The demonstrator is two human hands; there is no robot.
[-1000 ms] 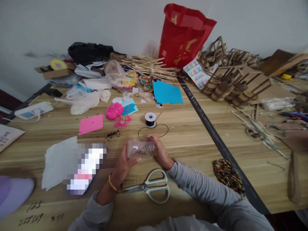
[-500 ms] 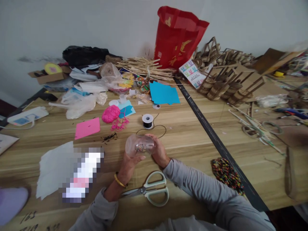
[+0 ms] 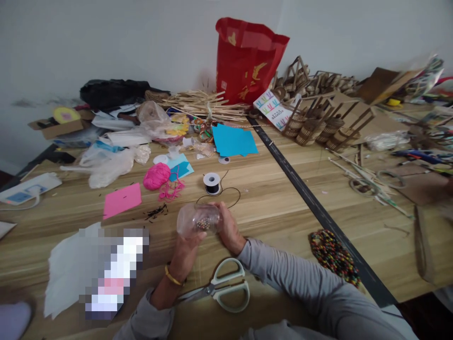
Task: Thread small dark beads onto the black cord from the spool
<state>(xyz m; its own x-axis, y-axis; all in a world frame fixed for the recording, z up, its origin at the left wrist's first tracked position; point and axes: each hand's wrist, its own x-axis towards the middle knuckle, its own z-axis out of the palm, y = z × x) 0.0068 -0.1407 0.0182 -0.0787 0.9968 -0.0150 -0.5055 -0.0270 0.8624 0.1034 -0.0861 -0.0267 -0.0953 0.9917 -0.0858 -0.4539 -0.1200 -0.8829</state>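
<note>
A clear plastic cup (image 3: 187, 219) lies tilted on its side between my two hands, above the table. Small multicoloured beads (image 3: 203, 224) show through its wall, toward the right end. My left hand (image 3: 187, 245) supports the cup from below, with a yellow bangle on the wrist. My right hand (image 3: 228, 226) is closed round the cup's right end. Just beyond the cup stands a white spool of black cord (image 3: 212, 184), its loose end curling on the table. White-handled scissors (image 3: 222, 285) lie open near my forearms.
A heap of multicoloured beads (image 3: 334, 257) lies right of my right arm, beside a dark strip (image 3: 300, 184) across the table. Pink yarn (image 3: 156, 176), pink paper (image 3: 122, 200) and blue paper (image 3: 235, 140) lie further off. Small woven baskets (image 3: 318, 130) and a red bag (image 3: 249, 61) stand at the back.
The view has shifted, so the table's things sit slightly lower and left. The cup stays in both hands, and the beads inside look a little shifted.
</note>
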